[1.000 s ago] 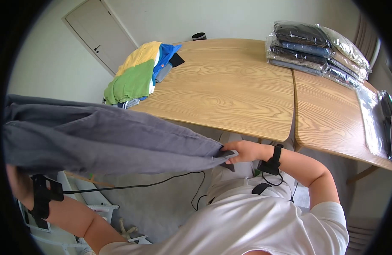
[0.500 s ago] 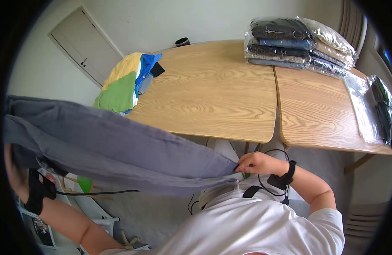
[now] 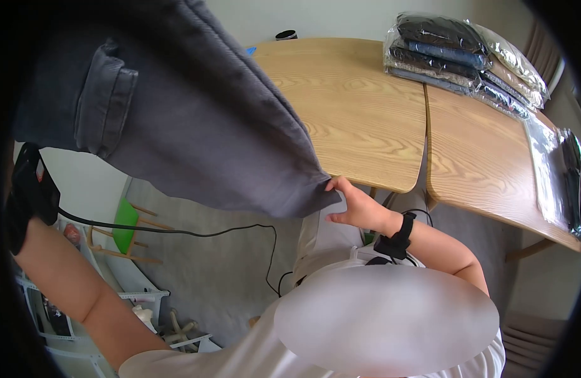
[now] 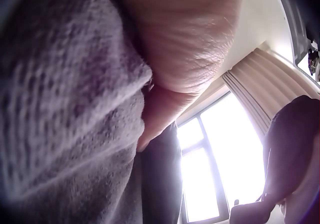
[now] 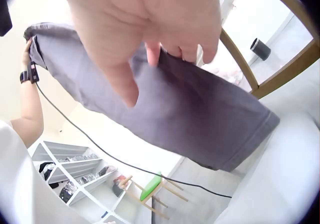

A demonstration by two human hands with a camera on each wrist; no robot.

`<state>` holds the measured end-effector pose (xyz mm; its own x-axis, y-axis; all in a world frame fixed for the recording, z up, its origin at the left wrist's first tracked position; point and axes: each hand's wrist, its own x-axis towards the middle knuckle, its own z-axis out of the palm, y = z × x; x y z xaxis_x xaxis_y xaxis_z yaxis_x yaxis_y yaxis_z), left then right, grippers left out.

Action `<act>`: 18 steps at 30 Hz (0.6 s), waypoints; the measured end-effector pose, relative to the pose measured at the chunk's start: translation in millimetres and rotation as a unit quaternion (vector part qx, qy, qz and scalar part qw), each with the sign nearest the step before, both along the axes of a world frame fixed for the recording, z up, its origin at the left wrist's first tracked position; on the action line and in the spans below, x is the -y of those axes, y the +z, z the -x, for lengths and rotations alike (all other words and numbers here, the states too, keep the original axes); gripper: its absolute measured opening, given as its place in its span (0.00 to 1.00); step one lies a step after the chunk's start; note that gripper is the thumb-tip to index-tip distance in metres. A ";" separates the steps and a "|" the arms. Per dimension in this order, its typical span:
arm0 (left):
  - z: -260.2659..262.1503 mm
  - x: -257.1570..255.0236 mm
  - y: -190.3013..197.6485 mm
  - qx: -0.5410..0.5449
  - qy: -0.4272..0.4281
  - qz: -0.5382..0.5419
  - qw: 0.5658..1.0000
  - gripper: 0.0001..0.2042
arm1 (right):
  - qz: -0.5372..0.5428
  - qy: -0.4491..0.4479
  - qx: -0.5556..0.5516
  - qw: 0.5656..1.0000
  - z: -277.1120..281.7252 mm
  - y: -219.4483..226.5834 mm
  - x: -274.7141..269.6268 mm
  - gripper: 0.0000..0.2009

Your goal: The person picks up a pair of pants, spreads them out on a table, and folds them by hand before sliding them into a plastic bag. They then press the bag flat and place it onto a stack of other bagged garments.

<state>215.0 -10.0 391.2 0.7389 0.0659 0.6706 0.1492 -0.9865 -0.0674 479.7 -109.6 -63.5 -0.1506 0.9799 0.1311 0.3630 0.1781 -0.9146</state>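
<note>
A pair of grey trousers (image 3: 196,126) is held up across the left of the head view, one leg slanting down toward the right. In the left wrist view my left hand (image 4: 185,39) grips the bunched grey fabric; the trousers hide most of this hand from the head view. The right wrist view shows the left hand at the far upper end and the leg's stitched hem (image 5: 250,144) at the near end. My right hand (image 3: 364,206) is at the hem, its forefinger touching the edge and its thumb spread apart below.
Two wooden tables (image 3: 360,126) stand ahead with a gap between them. Bagged folded clothes (image 3: 438,50) are stacked at the back right, beside clear plastic bags (image 3: 546,176). A black cable (image 3: 177,231) runs from the left wrist. A green chair (image 3: 125,227) and white shelves stand left.
My left hand has lifted the trousers higher, so they now cover the colourful clothes pile. My right hand has moved up with the hem, and its thumb has parted from the fabric.
</note>
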 end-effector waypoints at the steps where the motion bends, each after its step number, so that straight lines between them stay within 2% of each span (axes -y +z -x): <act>1: -9.9 13.5 -6.4 0.029 0.013 0.042 0.999 0.16 | -0.063 -0.065 0.004 0.996 6.0 -2.6 -1.9 0.27; 2: -8.7 14.3 -1.7 0.029 0.013 0.038 0.999 0.16 | -0.067 -0.065 0.003 0.996 6.0 -3.2 -4.8 0.27; 4: -7.1 14.5 8.4 0.004 -0.010 0.025 1.000 0.17 | 0.011 -0.090 -0.180 0.979 3.9 -1.8 -9.8 0.22; 5: -7.5 16.3 9.5 0.003 -0.012 0.023 1.000 0.17 | 0.026 -0.078 -0.139 0.987 2.8 7.2 -7.6 0.17; 6: -8.3 19.0 10.2 0.003 -0.015 0.018 1.000 0.17 | 0.024 -0.079 -0.140 0.987 3.6 1.8 -6.6 0.17; 8: -8.9 25.0 9.8 0.004 -0.020 0.011 1.000 0.18 | -0.128 -0.031 -0.035 0.991 6.4 -11.2 -3.8 0.15; 9: -7.9 27.9 7.3 0.028 0.008 -0.012 1.000 0.18 | -0.153 -0.012 0.009 0.988 4.9 -15.9 -2.4 0.16; 11: -5.7 29.4 7.0 0.055 0.034 -0.036 0.997 0.19 | -0.175 -0.014 0.023 0.984 7.1 -18.1 1.2 0.17; 14: 6.5 23.1 13.0 0.067 -0.017 -0.011 0.998 0.19 | -0.191 -0.019 0.062 0.979 2.6 -18.7 6.4 0.15; 15: 11.0 21.0 14.7 0.092 -0.014 -0.023 0.995 0.18 | -0.087 0.041 0.009 0.995 -2.8 -19.5 7.6 0.14; 16: 14.8 19.4 15.9 0.117 -0.011 -0.035 0.992 0.18 | 0.018 0.101 -0.044 0.994 -8.2 -19.9 9.6 0.14; 18: 20.0 13.6 10.7 0.145 -0.006 -0.016 0.989 0.18 | 0.048 0.088 -0.027 0.995 -19.1 -7.4 26.2 0.13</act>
<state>195.0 -23.7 401.9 0.5165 0.0336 0.8556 0.1548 -0.9864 -0.0547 498.8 -135.8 -71.0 -0.3164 0.9473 0.0507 0.2837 0.1454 -0.9478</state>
